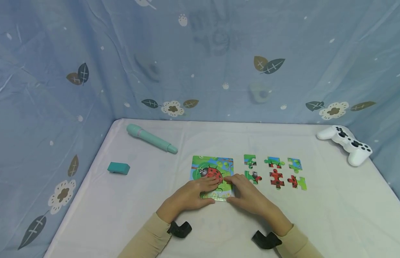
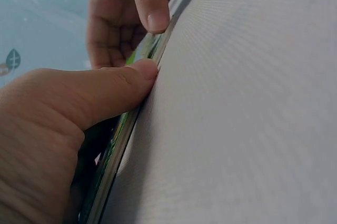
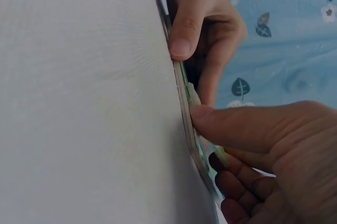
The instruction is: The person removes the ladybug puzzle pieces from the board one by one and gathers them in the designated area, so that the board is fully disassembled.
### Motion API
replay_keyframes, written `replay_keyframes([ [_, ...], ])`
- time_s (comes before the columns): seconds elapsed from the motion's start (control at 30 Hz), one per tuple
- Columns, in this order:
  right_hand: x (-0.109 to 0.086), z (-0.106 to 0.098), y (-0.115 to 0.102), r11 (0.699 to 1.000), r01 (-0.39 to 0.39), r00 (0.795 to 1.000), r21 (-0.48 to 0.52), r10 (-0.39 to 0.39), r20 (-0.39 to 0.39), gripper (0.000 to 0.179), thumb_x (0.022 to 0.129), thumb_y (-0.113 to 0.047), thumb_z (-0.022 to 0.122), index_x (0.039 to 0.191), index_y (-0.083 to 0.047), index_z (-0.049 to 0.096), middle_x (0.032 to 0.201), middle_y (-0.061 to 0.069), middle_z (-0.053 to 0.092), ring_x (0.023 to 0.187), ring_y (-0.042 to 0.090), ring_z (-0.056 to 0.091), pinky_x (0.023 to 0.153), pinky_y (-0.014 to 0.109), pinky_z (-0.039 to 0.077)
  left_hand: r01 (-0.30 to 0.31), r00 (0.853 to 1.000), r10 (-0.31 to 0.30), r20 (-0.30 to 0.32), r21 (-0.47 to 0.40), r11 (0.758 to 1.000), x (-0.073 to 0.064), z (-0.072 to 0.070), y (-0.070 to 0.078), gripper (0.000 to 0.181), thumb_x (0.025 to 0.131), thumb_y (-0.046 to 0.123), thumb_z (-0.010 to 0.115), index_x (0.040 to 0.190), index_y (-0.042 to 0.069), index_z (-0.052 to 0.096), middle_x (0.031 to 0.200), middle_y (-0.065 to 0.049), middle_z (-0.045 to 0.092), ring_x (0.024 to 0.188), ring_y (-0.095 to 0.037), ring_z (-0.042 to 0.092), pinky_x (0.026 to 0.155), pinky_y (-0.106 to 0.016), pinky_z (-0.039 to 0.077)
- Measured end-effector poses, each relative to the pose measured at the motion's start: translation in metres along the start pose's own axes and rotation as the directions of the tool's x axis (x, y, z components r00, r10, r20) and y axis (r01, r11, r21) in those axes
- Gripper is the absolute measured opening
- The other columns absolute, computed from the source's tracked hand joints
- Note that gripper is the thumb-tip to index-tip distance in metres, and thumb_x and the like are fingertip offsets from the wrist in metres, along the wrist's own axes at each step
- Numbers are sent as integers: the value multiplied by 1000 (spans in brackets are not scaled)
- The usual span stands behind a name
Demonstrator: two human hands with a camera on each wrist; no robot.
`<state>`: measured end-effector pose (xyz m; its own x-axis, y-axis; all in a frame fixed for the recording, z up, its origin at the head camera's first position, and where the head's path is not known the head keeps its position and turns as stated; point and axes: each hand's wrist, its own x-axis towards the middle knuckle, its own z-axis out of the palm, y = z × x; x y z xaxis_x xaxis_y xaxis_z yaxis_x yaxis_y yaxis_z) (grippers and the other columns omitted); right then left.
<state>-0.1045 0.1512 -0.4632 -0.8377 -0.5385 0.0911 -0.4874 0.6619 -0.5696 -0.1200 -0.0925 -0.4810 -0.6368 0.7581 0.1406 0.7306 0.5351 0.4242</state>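
A square ladybug puzzle (image 1: 224, 163) lies flat on the white table between both hands. My left hand (image 1: 195, 194) rests on it with the fingers across the picture. In the left wrist view, its thumb touches the puzzle's near edge (image 2: 120, 142). At the right near corner my right hand (image 1: 248, 195) grips the puzzle, thumb on the near edge and fingers curled over the right side. A greenish corner (image 3: 193, 95) stands slightly raised beside the right thumb. The hands cover part of the picture. Right of the puzzle lie several loose pieces, including a red one (image 1: 277, 179).
A mint-green toy microphone (image 1: 153, 139) lies at the back left, with a small teal block (image 1: 118, 168) in front of it. A white game controller (image 1: 346, 143) is near the right back edge. Blue patterned curtains (image 1: 219, 64) rise behind the table.
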Motion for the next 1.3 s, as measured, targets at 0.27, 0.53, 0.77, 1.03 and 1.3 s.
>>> replay_keyframes([
  [0.27,-1,-1,2,1000,-1,1000,28,1,3,60,79,-23,77,131,-8,52,110,-5,56,102,11,50,89,39,48,-10,1000,10,-3,-7,1000,1,0,0,54,90,40,63,136,12,53,144,3,46,136,-13,40,114,-31,32],
  [0.53,-7,-20,11,993,-45,998,105,49,-37,60,79,-19,77,132,-9,51,116,-1,58,106,16,55,90,43,50,-24,1000,24,-19,-6,1000,0,2,-1,55,90,39,63,136,12,53,144,2,47,136,-13,40,115,-31,31],
  [0.77,-31,-43,31,991,-104,992,88,110,-63,61,78,-15,78,133,-12,52,121,-3,57,105,13,54,88,38,51,5,1000,-5,3,-5,1000,0,1,1,54,90,39,63,136,13,53,144,3,46,136,-12,39,116,-29,28],
  [1.03,-73,-70,55,980,-192,973,48,197,-118,62,79,-22,77,134,-11,51,126,4,56,103,9,53,83,30,51,17,1000,-17,20,-9,1000,-1,-2,3,54,90,38,62,137,13,52,145,2,45,137,-13,38,116,-30,29],
  [1.3,-113,-91,80,940,-339,937,32,340,-79,65,79,-27,77,136,-11,49,131,14,52,100,-15,38,79,27,49,12,1000,-12,14,-5,1000,-1,-2,3,53,91,38,62,137,12,53,145,1,46,136,-13,39,115,-29,29],
])
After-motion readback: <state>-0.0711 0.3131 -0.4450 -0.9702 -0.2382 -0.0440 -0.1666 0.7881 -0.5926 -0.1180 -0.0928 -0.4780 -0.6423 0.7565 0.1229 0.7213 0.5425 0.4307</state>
